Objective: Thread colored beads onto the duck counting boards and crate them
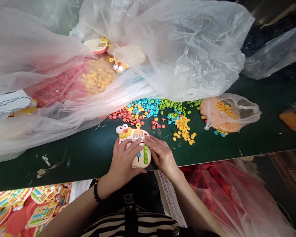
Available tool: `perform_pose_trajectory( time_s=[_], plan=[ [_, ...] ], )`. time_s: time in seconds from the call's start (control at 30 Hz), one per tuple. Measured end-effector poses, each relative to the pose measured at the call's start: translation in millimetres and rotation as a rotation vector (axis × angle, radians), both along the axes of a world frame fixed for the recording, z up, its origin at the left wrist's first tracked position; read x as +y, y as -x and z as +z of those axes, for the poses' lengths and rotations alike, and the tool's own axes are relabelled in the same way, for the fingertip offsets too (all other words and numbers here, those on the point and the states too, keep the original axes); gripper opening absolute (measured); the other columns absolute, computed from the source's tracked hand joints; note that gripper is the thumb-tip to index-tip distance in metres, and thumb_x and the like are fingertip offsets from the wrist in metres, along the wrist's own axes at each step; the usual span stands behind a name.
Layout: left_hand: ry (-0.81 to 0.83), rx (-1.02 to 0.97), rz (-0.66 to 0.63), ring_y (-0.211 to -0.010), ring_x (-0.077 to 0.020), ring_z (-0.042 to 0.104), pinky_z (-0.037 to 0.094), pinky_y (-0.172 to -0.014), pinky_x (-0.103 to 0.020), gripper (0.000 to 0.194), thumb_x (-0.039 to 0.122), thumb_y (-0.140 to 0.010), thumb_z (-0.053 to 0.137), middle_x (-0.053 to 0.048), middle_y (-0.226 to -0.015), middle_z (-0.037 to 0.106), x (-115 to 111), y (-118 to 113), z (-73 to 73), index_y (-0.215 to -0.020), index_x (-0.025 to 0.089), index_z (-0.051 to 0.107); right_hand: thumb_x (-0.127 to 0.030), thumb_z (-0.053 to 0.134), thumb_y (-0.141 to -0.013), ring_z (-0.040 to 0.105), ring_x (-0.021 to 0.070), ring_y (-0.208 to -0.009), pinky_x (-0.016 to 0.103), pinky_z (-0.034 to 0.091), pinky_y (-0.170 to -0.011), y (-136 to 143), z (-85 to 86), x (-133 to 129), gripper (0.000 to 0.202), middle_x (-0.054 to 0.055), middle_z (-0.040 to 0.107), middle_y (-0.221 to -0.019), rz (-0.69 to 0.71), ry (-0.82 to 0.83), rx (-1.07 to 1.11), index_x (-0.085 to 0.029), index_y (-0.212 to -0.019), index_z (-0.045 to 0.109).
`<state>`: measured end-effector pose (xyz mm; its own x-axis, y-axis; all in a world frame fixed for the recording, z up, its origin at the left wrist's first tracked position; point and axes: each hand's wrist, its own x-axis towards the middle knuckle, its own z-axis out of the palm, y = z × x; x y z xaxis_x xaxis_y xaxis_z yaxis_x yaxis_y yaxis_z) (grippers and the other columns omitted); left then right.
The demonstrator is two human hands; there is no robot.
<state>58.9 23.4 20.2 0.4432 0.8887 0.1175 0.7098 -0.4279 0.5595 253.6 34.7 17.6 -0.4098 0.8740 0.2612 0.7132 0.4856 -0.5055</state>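
Observation:
A cream toy board (135, 161) with a red edge and a yellow duck face (124, 131) lies at the table's front edge. Along its right side runs a column of green buttons (145, 154), and a blue button (138, 154) sits beside them. My left hand (120, 161) grips the board from the left, fingers across its face and thumb at the lower edge. Holding the upper right side is my right hand (164, 154), its fingers close together on the surface. Whatever is under those fingertips is hidden. Loose red (124, 115), blue (150, 106), green (171, 104) and yellow buttons (184, 126) lie beyond.
Large clear plastic bags (199, 49) cover the back and left of the dark green table (88, 151). A knotted bag of orange pieces (227, 121) stands at right. Many similar toys (40, 215) are heaped below left; a bag of red parts (219, 191) is below right.

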Motion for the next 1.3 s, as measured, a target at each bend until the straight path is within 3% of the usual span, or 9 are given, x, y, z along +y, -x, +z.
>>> perform_pose_trajectory(
  time_s=[0.17,0.3,0.5,0.67,0.83,0.93,1.03,1.17,1.3],
  plan=[
    [-0.040,0.070,-0.092,-0.129,-0.0333,0.040,0.016,-0.109,-0.066,0.060,0.039,-0.071,0.076,-0.004,-0.140,0.053,-2,2,0.4,-0.127,0.030,0.053,-0.018,0.044,-0.096,0.055,0.0220,-0.125,0.043,0.050,-0.097,-2,-4.3,1,0.035,0.008,0.061,-0.131,0.007,0.012,0.047,-0.024,-0.127,0.059],
    [-0.105,0.053,-0.047,-0.130,-0.0310,0.040,0.017,-0.113,-0.059,0.069,0.042,-0.075,0.072,-0.007,-0.145,0.046,-8,5,-5.7,-0.136,0.026,0.045,-0.019,0.043,-0.097,0.053,0.0221,-0.127,0.044,0.048,-0.099,-2,-5.5,0,0.036,0.007,0.059,-0.134,0.006,0.037,0.071,-0.025,-0.129,0.057],
    [-0.155,0.010,-0.035,-0.127,-0.0302,0.044,0.015,-0.115,-0.057,0.060,0.042,-0.077,0.069,-0.006,-0.127,0.062,-12,5,-13.2,-0.131,0.026,0.050,-0.032,0.043,-0.098,0.037,0.0249,-0.139,0.050,0.041,-0.107,-9,3.7,-4,0.040,0.006,0.056,-0.138,0.045,0.148,0.085,-0.027,-0.136,0.052],
    [-0.200,-0.034,-0.003,-0.122,-0.0274,0.049,0.018,-0.115,-0.055,0.065,0.041,-0.078,0.068,-0.011,-0.120,0.061,-14,6,-17.8,-0.135,0.020,0.043,-0.040,0.039,-0.098,0.024,0.0284,-0.144,0.055,0.030,-0.111,0,12.5,-2,0.044,0.005,0.049,-0.143,0.131,0.179,0.010,-0.025,-0.138,0.050],
    [-0.201,-0.027,0.047,-0.126,-0.0281,0.048,0.024,-0.114,-0.053,0.074,0.042,-0.076,0.068,-0.016,-0.133,0.053,-15,5,-17.5,-0.138,0.017,0.037,-0.044,0.035,-0.098,0.042,0.0265,-0.135,0.050,0.037,-0.107,1,16.9,8,0.040,0.005,0.068,-0.122,0.191,0.097,0.173,-0.025,-0.108,0.069],
    [-0.172,-0.001,0.031,-0.126,-0.0284,0.047,0.022,-0.114,-0.053,0.067,0.042,-0.077,0.067,-0.013,-0.138,0.053,-14,4,-13.7,-0.135,0.020,0.044,-0.042,0.044,-0.096,0.060,0.0253,-0.114,0.045,0.046,-0.097,-22,22.8,30,0.032,0.005,0.073,-0.107,-0.080,-0.062,0.218,-0.025,-0.097,0.071],
    [-0.163,0.009,0.034,-0.124,-0.0286,0.048,0.020,-0.115,-0.055,0.058,0.041,-0.078,0.066,-0.010,-0.135,0.056,-13,2,-10.8,-0.130,0.022,0.050,-0.033,0.051,-0.092,0.065,0.0263,-0.095,0.045,0.049,-0.088,-51,22.3,61,0.024,0.008,0.074,-0.097,-0.398,-0.185,0.001,-0.023,-0.094,0.072],
    [-0.161,-0.017,0.042,-0.125,-0.0280,0.048,0.018,-0.115,-0.054,0.056,0.041,-0.080,0.064,-0.009,-0.136,0.056,-14,2,-11.3,-0.130,0.020,0.050,-0.022,0.055,-0.086,0.063,0.0266,-0.085,0.042,0.050,-0.083,-69,8.8,86,0.018,0.009,0.072,-0.085,-0.377,-0.141,-0.308,-0.022,-0.089,0.073],
    [-0.153,-0.016,0.040,-0.125,-0.0274,0.047,0.018,-0.115,-0.054,0.056,0.041,-0.080,0.064,-0.009,-0.136,0.055,-14,2,-12.0,-0.130,0.020,0.050,-0.018,0.053,-0.085,0.061,0.0262,-0.083,0.046,0.046,-0.092,-65,2.3,83,0.018,0.008,0.071,-0.081,-0.358,-0.181,-0.323,-0.022,-0.090,0.071]
  ],
)
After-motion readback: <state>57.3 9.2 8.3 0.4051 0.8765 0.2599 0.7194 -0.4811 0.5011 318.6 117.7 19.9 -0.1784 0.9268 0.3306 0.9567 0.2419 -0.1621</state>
